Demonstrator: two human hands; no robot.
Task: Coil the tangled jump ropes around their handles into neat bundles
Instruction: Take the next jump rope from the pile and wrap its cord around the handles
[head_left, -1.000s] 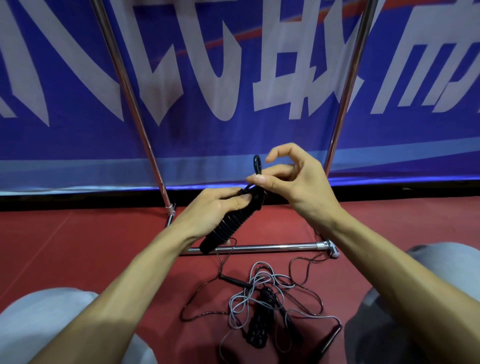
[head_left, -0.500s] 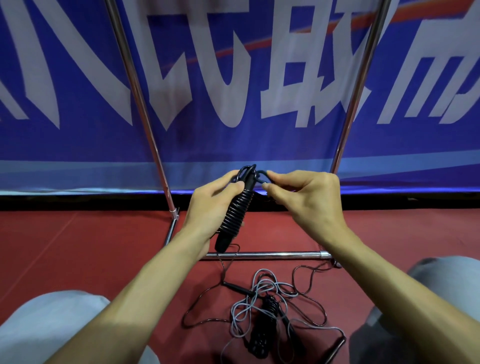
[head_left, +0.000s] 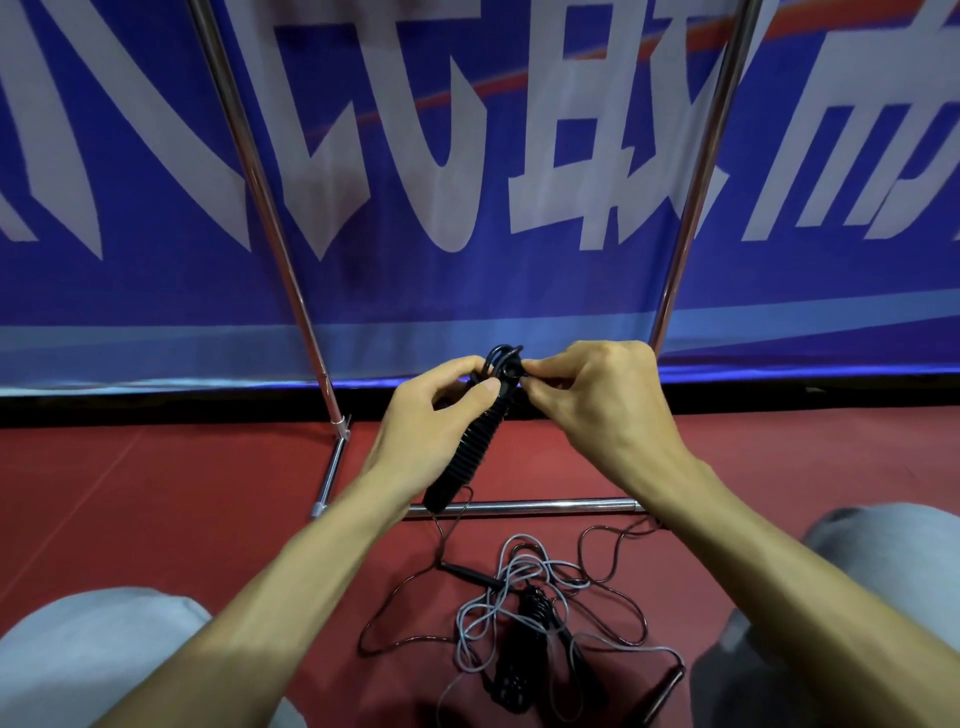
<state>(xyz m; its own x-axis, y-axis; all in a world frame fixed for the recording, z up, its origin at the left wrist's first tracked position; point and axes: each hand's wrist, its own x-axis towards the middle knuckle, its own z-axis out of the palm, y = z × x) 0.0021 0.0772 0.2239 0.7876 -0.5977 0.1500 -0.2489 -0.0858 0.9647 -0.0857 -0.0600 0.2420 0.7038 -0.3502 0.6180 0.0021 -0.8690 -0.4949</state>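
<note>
While the knees (head_left: 104, 654) are framing the bottom of the view, the nearest thing on the red floor (head_left: 156, 493) is lying unsorted: a tangle of ropes (head_left: 524, 608), grey cord looping over thin dark cord, with a dark handle (head_left: 667, 686) poking out at its right edge and what looks like another dark handle or wound bundle buried in the middle, too murky to call. So that heap is waiting, and most of the job looks to be sitting there. Just beyond it, both hands are working up in the air on one black bundle (head_left: 470, 452), its cord wrapped in tight turns down the handles. The left hand (head_left: 431, 421) is clamped around the upper part, thumb pressing on top; the right hand (head_left: 592, 395) is pinching closed on the loose loop of rope at the bundle's tip, seemingly tucking the end in. That one is looking nearly finished, though fingers are hiding the actual tuck. A thin dark strand is trailing from the bundle's lower end toward the pile; whether it belongs to it is hard to tell. Behind, a metal frame (head_left: 519, 506) is standing before a blue banner (head_left: 467, 156).
</note>
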